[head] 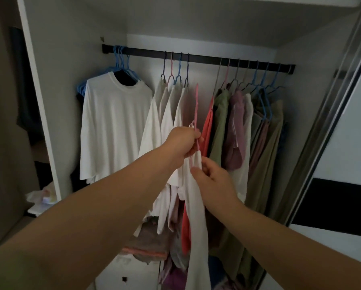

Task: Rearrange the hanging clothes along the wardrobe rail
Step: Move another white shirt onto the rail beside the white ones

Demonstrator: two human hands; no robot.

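Both hands: left hand (182,141), right hand (212,177), on pink hanger (196,114)

Sliding door (330,114): you've got it at the right edge, metal frame slanting down, with a black band (338,208) across its pale panel low down.
Top shelf (280,2): white board running along the top of the wardrobe above you.
Left side panel (40,97): white upright at the wardrobe's left edge; beyond it you see a dim space with something dark hanging.
Crumpled bag (40,198): pale, lying low at the foot of that panel.
Floor pile (154,237): loose, mixed garments heaped at the wardrobe bottom, on a white unit (131,273).
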